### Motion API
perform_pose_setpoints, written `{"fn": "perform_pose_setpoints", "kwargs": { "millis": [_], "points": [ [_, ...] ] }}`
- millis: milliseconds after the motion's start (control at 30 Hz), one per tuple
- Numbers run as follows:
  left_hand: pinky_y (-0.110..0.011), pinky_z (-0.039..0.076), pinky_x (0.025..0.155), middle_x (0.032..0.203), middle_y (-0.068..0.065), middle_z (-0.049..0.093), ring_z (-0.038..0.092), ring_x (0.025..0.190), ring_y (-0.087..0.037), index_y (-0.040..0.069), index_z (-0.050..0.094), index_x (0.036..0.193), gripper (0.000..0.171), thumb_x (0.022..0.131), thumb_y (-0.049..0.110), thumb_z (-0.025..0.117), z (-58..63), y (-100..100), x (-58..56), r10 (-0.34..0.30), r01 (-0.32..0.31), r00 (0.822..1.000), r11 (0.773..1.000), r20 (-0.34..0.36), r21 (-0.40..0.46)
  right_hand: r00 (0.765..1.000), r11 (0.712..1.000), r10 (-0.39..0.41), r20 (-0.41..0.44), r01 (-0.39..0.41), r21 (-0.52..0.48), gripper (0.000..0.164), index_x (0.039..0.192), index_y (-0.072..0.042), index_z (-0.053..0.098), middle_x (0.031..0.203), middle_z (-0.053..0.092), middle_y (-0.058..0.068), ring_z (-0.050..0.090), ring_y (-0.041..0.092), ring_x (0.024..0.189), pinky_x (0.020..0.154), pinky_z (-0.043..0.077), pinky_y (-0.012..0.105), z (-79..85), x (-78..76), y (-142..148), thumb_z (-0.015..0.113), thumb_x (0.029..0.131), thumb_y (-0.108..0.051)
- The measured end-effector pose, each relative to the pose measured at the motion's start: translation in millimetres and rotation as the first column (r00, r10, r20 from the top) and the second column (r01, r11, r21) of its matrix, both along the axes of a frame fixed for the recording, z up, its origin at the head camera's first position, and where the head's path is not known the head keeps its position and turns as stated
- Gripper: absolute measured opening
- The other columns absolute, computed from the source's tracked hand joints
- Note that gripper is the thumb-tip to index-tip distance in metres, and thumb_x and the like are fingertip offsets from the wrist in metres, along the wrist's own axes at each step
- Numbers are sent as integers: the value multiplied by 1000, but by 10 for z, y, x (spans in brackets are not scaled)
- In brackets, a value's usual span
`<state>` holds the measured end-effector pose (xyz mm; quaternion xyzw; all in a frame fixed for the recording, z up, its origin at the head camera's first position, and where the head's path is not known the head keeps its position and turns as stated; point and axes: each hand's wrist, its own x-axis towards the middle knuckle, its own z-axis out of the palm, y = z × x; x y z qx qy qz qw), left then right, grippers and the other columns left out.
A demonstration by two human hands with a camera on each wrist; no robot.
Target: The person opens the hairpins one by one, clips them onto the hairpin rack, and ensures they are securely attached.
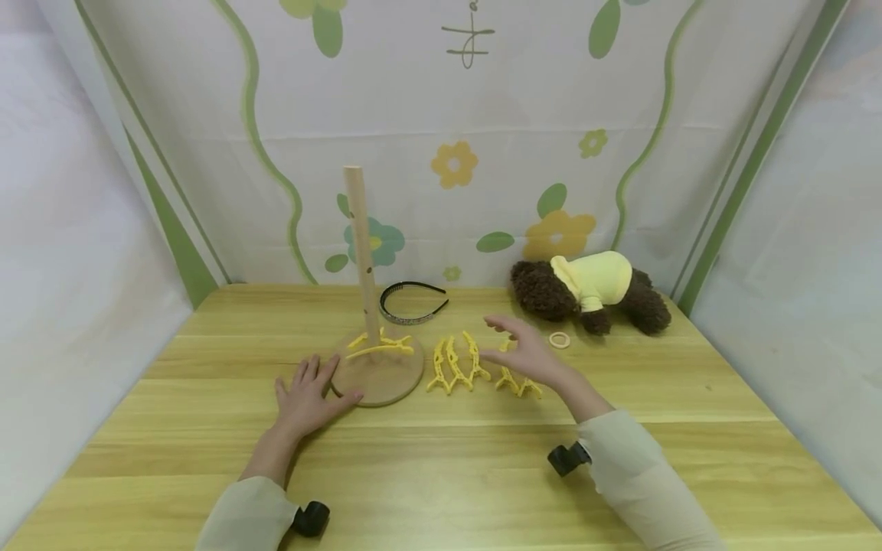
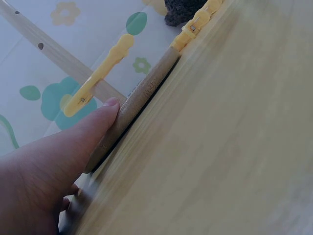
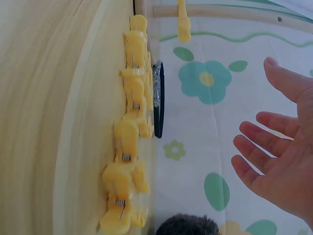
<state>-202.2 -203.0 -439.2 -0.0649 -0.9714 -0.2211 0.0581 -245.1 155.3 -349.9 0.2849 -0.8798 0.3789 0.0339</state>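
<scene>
A round wooden base (image 1: 379, 386) carries an upright wooden post (image 1: 362, 245) with small holes along it. My left hand (image 1: 306, 402) rests at the base's left front edge, fingers spread; its thumb (image 2: 105, 117) touches the rim in the left wrist view. Yellow hair clips (image 1: 379, 350) sit low around the post. To the right, several more yellow clips (image 1: 452, 366) lie in a row on the table. My right hand (image 1: 534, 356) hovers over the right end of that row, fingers apart and gently bent, holding nothing.
Behind the base lies a black headband (image 1: 413, 320) with a glittery band. A brown plush toy (image 1: 544, 291) in a yellow shirt lies at the back right, with a pale ring (image 1: 560, 340) in front of it. A printed fabric backdrop (image 1: 400, 99) rises behind the wooden table (image 1: 441, 474).
</scene>
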Motion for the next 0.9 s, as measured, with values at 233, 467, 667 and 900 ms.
{"fn": "perform_pose_setpoints", "kwargs": {
  "millis": [233,467,667,900],
  "points": [
    [-65,-8,85,137,-26,15,6,124,-41,11,25,137,88,72,66,47,-5,5,-6,5,-5,1000,1000,3,5,999,998,-52,1,52,-36,58,125,-1,43,120,46,17,43,32,106,83,34,50,-137,78,285,63,78,-29],
    [-65,-7,84,137,-26,15,6,124,-41,10,26,137,88,72,66,47,-13,4,-11,9,-9,1000,1000,2,1,993,993,-105,53,108,-55,53,123,-1,45,118,47,18,44,33,104,81,35,50,-327,145,536,63,80,-25],
    [-65,-7,85,137,-26,15,7,124,-41,11,26,137,88,72,65,47,-11,1,-9,15,-15,1000,1000,4,-1,980,982,-139,140,155,-105,49,121,6,45,116,48,22,45,34,103,79,39,45,-450,213,692,60,82,-18],
    [-65,-7,85,137,-25,15,6,124,-40,11,26,137,88,72,66,47,-20,0,-16,11,-11,1000,1000,-3,-2,953,965,-192,234,227,-133,46,117,9,47,110,52,23,52,33,96,77,43,38,-650,226,780,61,81,-16]
  ]
}}
